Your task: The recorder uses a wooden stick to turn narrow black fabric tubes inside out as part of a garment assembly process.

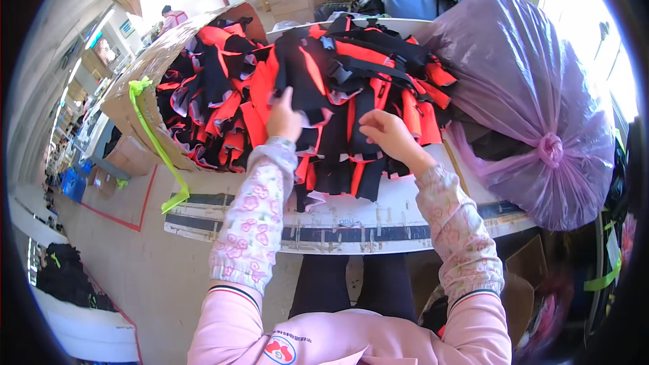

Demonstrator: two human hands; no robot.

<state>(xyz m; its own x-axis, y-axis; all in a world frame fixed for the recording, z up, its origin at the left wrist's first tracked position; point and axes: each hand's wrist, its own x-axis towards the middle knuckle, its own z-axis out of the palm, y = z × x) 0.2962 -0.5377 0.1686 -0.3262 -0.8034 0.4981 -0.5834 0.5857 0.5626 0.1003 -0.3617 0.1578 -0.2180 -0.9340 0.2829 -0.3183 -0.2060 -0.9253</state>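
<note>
A heap of black and bright orange-red fabric pieces [257, 105], some with straps and buckles, covers the white table [378, 213] before me. My left hand [284, 120] is closed on a black and orange fabric piece [301, 71], its index finger stretched along the cloth. That piece looks slightly blurred and lies over the top of the heap. To the right, my right hand [391, 134] has its fingers curled close to a hanging black strip [362, 111]. Whether cloth is between those fingertips is hidden.
An open cardboard box [132, 111] lies at the left, fabric spilling from it, with a lime-green strap [154, 138] on its side. A bulging, knotted purple plastic bag [520, 74] fills the table's right. Boxes [297, 1] stand behind; a person [173, 19] is far left.
</note>
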